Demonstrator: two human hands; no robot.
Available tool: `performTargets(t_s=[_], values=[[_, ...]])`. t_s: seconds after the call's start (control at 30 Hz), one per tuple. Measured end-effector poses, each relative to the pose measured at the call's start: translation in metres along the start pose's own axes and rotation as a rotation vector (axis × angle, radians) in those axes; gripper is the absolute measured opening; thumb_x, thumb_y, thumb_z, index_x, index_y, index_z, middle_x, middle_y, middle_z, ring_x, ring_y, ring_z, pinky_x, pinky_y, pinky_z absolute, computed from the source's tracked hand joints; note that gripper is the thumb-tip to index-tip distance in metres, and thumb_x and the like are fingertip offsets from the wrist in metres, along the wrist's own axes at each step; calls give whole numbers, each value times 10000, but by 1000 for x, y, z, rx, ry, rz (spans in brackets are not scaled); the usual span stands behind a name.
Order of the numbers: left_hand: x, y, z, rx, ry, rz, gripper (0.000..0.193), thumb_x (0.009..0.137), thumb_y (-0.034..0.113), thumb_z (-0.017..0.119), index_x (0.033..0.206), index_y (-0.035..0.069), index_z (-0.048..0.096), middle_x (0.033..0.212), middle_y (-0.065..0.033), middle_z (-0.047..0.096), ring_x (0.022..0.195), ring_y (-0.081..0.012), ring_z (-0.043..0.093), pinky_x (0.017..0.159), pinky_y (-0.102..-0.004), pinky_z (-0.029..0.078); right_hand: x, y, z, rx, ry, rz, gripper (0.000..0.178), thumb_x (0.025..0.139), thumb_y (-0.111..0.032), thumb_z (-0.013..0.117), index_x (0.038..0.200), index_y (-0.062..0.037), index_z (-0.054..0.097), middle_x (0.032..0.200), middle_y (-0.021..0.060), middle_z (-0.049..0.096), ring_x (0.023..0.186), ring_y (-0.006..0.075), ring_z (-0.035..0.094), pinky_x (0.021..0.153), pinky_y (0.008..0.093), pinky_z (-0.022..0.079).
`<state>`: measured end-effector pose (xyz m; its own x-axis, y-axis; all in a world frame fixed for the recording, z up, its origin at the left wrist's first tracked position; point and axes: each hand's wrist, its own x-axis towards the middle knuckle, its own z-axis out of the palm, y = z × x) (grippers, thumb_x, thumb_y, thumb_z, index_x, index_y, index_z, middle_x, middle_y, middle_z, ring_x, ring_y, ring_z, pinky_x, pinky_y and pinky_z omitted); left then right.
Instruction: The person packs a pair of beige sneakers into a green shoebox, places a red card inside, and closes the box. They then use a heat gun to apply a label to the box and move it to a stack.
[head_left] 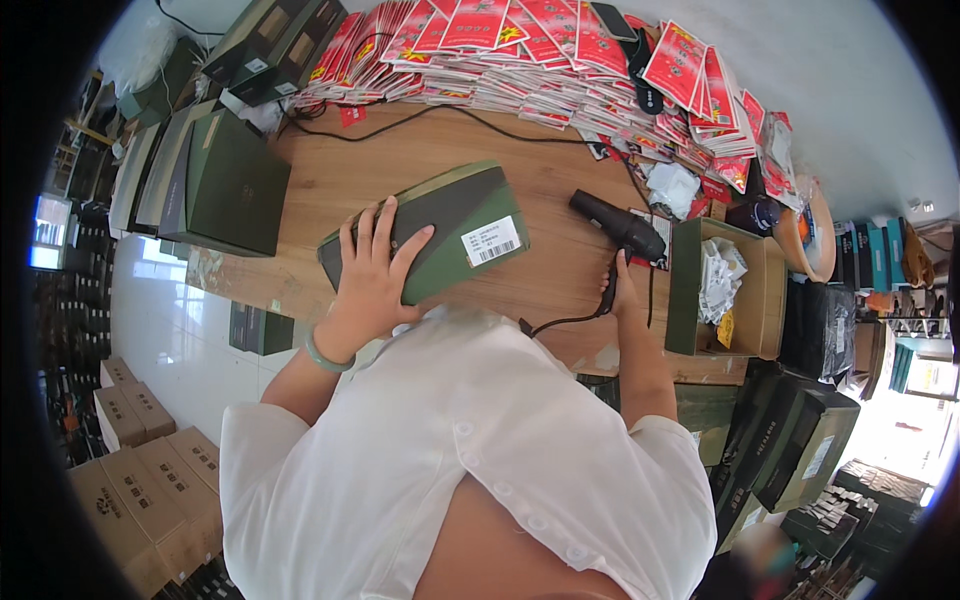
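A dark green shoebox (450, 215) with a white barcode label on its end lies at a slant on the wooden table. My left hand (372, 270) grips its near left part, with fingers spread over the surface and the thumb at the near edge. To the right, my right hand (622, 288) is wrapped round the handle of a black hair dryer (625, 230). The dryer's nozzle points left and away from me, toward the far side of the table. A cord runs from its handle toward my body.
Stacked red printed packets (480, 60) line the far edge, with a phone (612, 20) on top. Green boxes (235, 185) stand at the left. An open box (685, 290) holding white packets sits at the right. A black cable (470, 112) crosses the table. Brown cartons (150, 500) are stacked lower left.
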<state>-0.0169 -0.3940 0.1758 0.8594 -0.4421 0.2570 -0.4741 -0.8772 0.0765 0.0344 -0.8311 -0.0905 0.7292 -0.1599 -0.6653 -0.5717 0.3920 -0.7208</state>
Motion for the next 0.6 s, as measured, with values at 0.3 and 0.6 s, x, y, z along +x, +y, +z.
performTargets(t_s=[0.3,0.6], values=[[-1,4,-6,3,-76,18,898,477,305,870,1323,321,570,1525,-333,221,1335,-501,298,1059,-626,248,-62,-45,83,-836,313,-917,353,866,-141,719,1145,-15,544,1021,114,547,961,200,602,824,284,512],[6,4,-9,62,-131,34,865,500,322,856,1318,364,580,1531,-305,236,1349,-498,283,1058,-641,256,-177,-91,211,-633,-290,-1195,255,830,99,644,1031,-13,534,989,120,517,850,234,612,762,319,514]])
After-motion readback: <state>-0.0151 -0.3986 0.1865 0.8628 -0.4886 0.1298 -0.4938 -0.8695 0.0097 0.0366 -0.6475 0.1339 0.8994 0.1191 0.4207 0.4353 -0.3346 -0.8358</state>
